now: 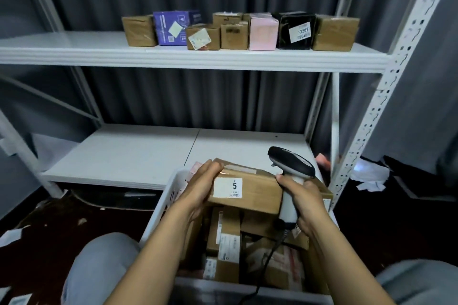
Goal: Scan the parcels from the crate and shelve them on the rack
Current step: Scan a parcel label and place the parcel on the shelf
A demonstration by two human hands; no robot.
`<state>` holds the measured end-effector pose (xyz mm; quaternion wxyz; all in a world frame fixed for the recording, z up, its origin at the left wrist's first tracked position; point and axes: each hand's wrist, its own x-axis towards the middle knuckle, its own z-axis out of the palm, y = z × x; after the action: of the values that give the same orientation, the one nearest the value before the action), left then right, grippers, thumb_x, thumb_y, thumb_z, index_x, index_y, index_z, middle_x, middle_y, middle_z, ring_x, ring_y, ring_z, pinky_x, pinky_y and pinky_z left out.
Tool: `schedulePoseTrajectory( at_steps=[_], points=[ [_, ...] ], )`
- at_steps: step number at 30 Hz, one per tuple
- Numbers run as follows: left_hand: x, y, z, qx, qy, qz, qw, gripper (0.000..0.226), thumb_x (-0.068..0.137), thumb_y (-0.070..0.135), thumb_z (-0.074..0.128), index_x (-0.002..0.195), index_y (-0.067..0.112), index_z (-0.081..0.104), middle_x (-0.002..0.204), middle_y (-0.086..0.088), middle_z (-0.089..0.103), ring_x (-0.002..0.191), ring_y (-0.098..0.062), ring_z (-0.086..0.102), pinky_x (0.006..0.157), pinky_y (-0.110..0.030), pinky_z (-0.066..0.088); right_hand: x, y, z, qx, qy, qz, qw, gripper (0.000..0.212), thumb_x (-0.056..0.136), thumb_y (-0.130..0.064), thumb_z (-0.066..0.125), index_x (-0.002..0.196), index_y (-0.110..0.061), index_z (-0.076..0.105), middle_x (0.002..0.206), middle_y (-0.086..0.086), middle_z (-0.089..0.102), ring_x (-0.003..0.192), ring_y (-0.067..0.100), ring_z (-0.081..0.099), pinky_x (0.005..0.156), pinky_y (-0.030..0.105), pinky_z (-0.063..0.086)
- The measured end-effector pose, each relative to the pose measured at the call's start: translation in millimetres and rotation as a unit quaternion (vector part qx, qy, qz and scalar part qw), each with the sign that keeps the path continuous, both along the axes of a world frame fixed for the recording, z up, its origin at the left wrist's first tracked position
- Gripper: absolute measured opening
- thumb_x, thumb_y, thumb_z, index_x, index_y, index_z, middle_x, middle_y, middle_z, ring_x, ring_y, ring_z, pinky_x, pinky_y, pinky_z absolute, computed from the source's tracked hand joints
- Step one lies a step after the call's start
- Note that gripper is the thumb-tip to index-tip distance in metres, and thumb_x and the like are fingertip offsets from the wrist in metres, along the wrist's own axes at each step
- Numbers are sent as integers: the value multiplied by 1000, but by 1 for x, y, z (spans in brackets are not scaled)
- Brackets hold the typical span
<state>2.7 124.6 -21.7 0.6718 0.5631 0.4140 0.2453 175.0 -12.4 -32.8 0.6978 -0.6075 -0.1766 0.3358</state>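
Note:
My left hand (201, 186) grips the left end of a brown cardboard parcel (255, 189) held above the white crate (165, 202). A white label with the number 5 faces me on its side. My right hand (303, 204) holds the handle of a white and black barcode scanner (291, 164), whose head sits just above the parcel's right end and whose cable hangs down into the crate. More taped cardboard parcels (229, 242) lie packed inside the crate below.
The white rack (198, 58) stands ahead. Its upper shelf carries several parcels: brown boxes, a purple box (173, 28), a pink box (262, 33) and a black one (296, 31). The lower shelf (128, 153) is bare. Paper scraps litter the dark floor. My knees flank the crate.

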Motion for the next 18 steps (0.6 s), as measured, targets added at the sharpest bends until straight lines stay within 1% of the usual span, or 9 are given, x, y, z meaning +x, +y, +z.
schedulePoseTrajectory(
  at_steps=[2, 4, 6, 7, 10, 13, 15, 16, 18],
  points=[
    [-6, -2, -4, -37, -23, -3, 999, 41, 90, 55, 54, 115, 23, 62, 111, -8, 70, 90, -17, 70, 61, -25, 50, -2, -3, 0, -6, -29, 10, 1000, 13, 81, -12, 76, 92, -9, 71, 87, 8, 75, 86, 28, 70, 77, 36, 54],
    [-11, -8, -8, -46, -44, -3, 998, 41, 95, 48, 51, 124, 19, 57, 110, -11, 71, 86, -19, 71, 57, -24, 52, -5, -8, -2, -13, -53, 20, 998, 19, 80, -13, 77, 97, -7, 71, 91, 7, 76, 88, 26, 71, 77, 35, 54],
    [-13, -12, -19, -57, -48, 34, 997, 51, 95, 38, 57, 141, 20, 42, 120, -13, 67, 94, -23, 70, 64, -30, 55, -9, -11, -2, -8, -66, 30, 997, 23, 78, -12, 78, 100, -7, 71, 92, 7, 76, 89, 24, 72, 76, 33, 54],
    [-15, -14, -25, -66, -51, 53, 995, 52, 94, 32, 58, 142, 16, 43, 117, -13, 69, 95, -26, 70, 69, -34, 56, -11, -13, -1, -6, -73, 33, 997, 24, 78, -11, 78, 101, -8, 70, 93, 6, 76, 88, 23, 72, 76, 32, 54],
    [-20, -21, -31, -113, -78, 53, 989, 36, 94, 23, 54, 126, 6, 60, 106, -15, 72, 90, -29, 70, 76, -40, 57, -15, -19, 5, 4, -105, 37, 994, 23, 78, -7, 78, 96, -18, 68, 89, -4, 74, 83, 10, 70, 71, 24, 51],
    [-28, -20, -27, -191, -126, 17, 973, 35, 94, 21, 54, 126, 8, 60, 106, -15, 72, 83, -26, 72, 70, -41, 60, -12, -24, 10, 20, -142, 47, 989, 33, 77, 1, 76, 90, -27, 65, 83, -17, 72, 78, -5, 67, 71, 17, 48],
    [-31, -18, -25, -210, -143, -5, 967, 38, 92, 17, 55, 130, 15, 57, 102, -14, 74, 76, -26, 73, 56, -41, 60, -9, -26, 13, 25, -157, 50, 986, 35, 77, 5, 74, 89, -27, 66, 82, -20, 73, 80, -6, 68, 75, 19, 49],
    [-32, -17, -25, -204, -151, -7, 967, 41, 92, 12, 54, 132, 20, 54, 103, -13, 73, 77, -27, 73, 54, -40, 59, -7, -27, 13, 22, -165, 51, 985, 34, 77, 5, 74, 89, -26, 67, 84, -19, 74, 82, -4, 68, 77, 21, 49],
    [-30, -17, -26, -175, -170, 20, 970, 56, 89, 1, 54, 137, 28, 45, 112, -15, 71, 88, -31, 71, 59, -41, 60, -5, -27, 15, 6, -174, 52, 983, 29, 78, -1, 76, 91, -26, 68, 90, -13, 75, 88, 6, 69, 80, 26, 51]
  ],
)
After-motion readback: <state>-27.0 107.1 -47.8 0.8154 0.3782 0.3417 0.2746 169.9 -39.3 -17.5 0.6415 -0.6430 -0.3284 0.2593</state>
